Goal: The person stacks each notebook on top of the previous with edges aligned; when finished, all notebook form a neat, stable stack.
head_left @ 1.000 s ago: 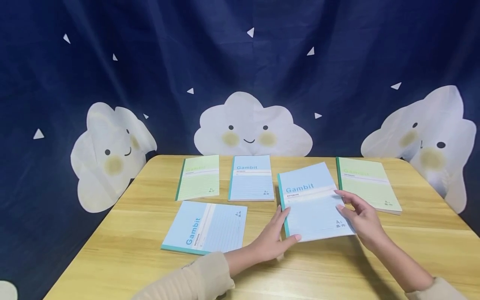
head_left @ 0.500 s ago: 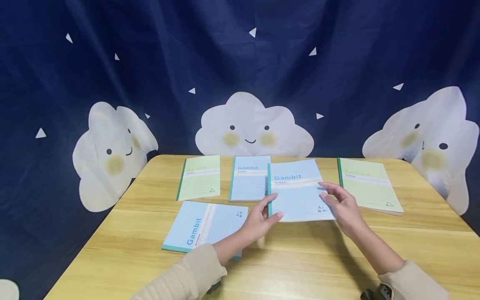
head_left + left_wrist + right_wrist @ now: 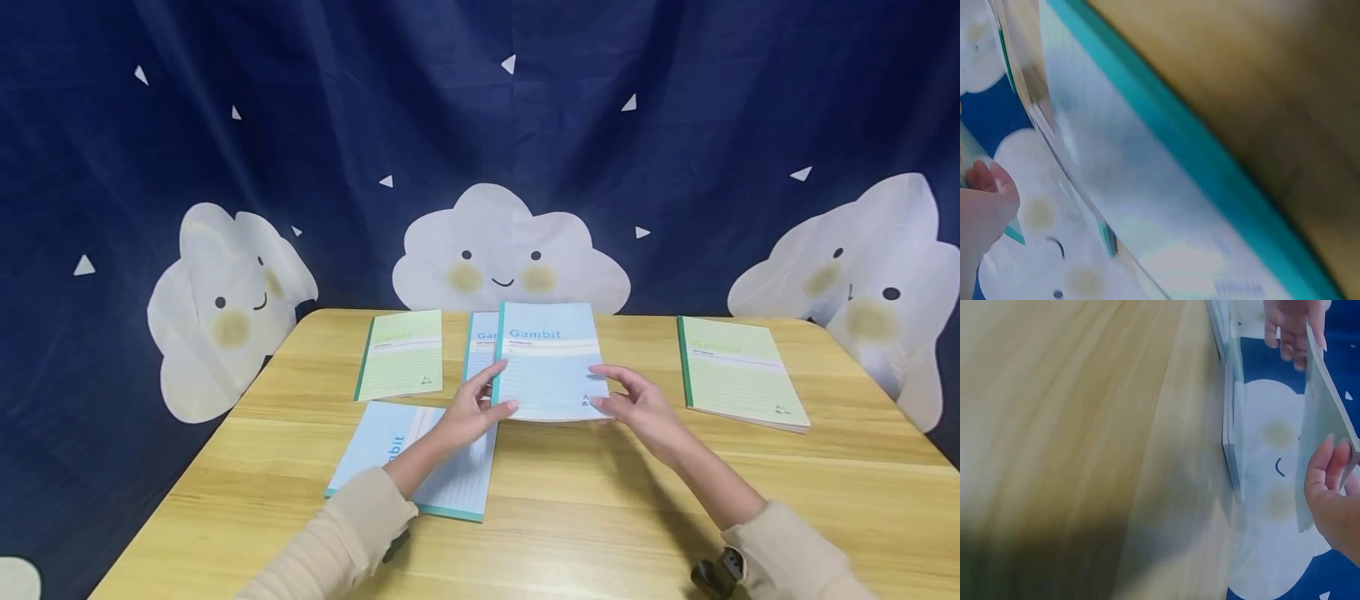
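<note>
Presently, a blue notebook (image 3: pixel 550 362) is held above the wooden table (image 3: pixel 615 517) between both hands, cover facing up and the word "Gambit" readable near its far edge. It hangs over a second blue notebook (image 3: pixel 480 333) in the back row, most of which is hidden beneath it.

Left hand (image 3: pixel 471 410): placed at the near left corner of the held notebook, beside the teal spine. The thumb is laid on the cover and the fingers (image 3: pixel 487 377) are stretched along the spine edge, so the corner is pinched between them. In the left wrist view only a blurred teal edge and fingertips are seen.

Right hand (image 3: pixel 637 408): placed at the near right corner. The thumb is seen on top of the cover and the fingers are curled under it; the corner is gripped. In the right wrist view the notebook (image 3: pixel 1325 425) is seen edge-on, with fingers (image 3: pixel 1325 465) closed round its lower edge.

Other items recorded on the table:
- a green notebook (image 3: pixel 402 354), back row, to the left, flat;
- another green notebook (image 3: pixel 738 371), back row, to the right, well apart from the hands;
- a blue notebook turned sideways (image 3: pixel 420 454), nearer the person, partly covered by the left forearm.

Behind the table a dark blue curtain (image 3: pixel 375 125) printed with white smiling clouds is hung.
</note>
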Tool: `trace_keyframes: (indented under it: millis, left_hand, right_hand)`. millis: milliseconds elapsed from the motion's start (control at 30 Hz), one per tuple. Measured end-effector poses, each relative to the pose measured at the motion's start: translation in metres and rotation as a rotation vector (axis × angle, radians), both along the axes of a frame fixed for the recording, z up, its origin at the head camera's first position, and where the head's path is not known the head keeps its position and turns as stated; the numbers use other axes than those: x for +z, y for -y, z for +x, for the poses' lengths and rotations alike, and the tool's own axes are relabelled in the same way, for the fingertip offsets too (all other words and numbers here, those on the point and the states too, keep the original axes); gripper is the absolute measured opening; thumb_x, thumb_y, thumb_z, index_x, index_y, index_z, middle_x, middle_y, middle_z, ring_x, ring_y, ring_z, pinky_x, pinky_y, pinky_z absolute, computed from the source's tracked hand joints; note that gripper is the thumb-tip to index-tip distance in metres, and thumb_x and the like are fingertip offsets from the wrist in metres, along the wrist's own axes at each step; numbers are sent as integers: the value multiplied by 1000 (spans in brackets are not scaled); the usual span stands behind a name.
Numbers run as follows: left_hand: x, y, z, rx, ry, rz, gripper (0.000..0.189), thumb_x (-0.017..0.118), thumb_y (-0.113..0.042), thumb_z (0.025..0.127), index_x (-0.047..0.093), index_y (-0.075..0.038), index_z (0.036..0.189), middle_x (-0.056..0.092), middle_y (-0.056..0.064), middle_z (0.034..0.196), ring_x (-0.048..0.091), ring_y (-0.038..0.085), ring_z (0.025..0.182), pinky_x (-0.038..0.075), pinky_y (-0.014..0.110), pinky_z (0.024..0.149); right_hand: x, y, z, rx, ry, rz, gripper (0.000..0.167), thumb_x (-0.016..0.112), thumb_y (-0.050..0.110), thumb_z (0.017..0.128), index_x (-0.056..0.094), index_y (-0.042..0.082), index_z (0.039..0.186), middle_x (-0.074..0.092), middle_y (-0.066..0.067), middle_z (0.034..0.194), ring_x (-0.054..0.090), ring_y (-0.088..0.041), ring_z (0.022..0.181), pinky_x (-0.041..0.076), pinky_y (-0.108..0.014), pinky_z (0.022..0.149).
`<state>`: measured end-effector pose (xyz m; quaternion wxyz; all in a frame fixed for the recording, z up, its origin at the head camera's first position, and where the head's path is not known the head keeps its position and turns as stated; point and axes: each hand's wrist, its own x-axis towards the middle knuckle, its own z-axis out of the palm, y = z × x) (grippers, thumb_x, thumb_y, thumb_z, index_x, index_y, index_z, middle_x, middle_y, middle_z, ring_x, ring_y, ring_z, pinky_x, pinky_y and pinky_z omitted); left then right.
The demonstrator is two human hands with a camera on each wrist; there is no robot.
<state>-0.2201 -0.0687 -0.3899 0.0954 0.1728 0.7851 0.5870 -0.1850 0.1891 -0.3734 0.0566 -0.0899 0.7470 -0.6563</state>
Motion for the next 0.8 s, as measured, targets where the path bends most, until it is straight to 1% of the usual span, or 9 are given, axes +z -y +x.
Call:
trace_keyframes:
  millis: [33,100,200,267,433,500,633,800]
  left_hand:
    - [0,3,-3,1,-13,-20,65,63,-16,87,33,-12,144,53,8,111,48,12,89,45,19,69]
    - [1,8,-9,16,-38,-63,65,64,-18,87,34,-13,144,53,9,114,48,15,91,45,20,71]
    - [3,14,-17,42,-61,-110,65,65,-18,86,36,-13,143,53,10,114,48,17,93,44,21,72]
    - [4,17,-24,56,-62,-133,65,66,-17,85,36,-13,143,54,10,114,48,18,94,43,21,74]
    - [2,21,-38,89,-52,-179,64,65,-17,85,37,-12,142,53,12,117,48,20,96,43,21,70]
    - [0,24,-42,104,-45,-188,62,65,-17,86,38,-12,142,54,13,117,49,21,97,44,21,68]
    - [-5,28,-49,137,-40,-220,61,65,-14,85,40,-11,140,56,12,115,51,21,98,45,22,73]
    - [-9,31,-56,174,-42,-302,60,65,-15,85,41,-9,140,57,11,113,51,20,95,42,25,76]
  right_hand:
    - [0,2,-2,2,3,3,51,58,8,88,39,-3,134,38,-12,136,60,-1,77,53,-29,76]
    - [-1,7,-8,7,8,0,51,58,7,88,39,-4,135,36,-17,139,59,0,77,53,-29,77]
    - [-2,13,-16,18,9,0,51,57,5,88,39,-5,135,33,-21,143,59,1,77,54,-30,78]
    - [-2,16,-23,20,9,4,51,56,4,88,38,-6,135,29,-22,146,59,1,77,54,-32,79]
    - [-4,25,-40,6,50,64,53,57,6,88,40,-2,137,21,-22,152,58,0,76,52,-38,85]
    - [-6,29,-47,0,81,82,53,57,7,88,40,1,137,21,-20,152,57,-1,76,51,-40,88]
    - [-10,36,-58,6,112,98,54,56,5,88,38,0,138,24,-20,151,57,-4,77,50,-43,90]
    - [-14,45,-68,-2,125,119,53,57,2,87,39,-2,137,29,-21,149,58,-6,75,52,-41,85]
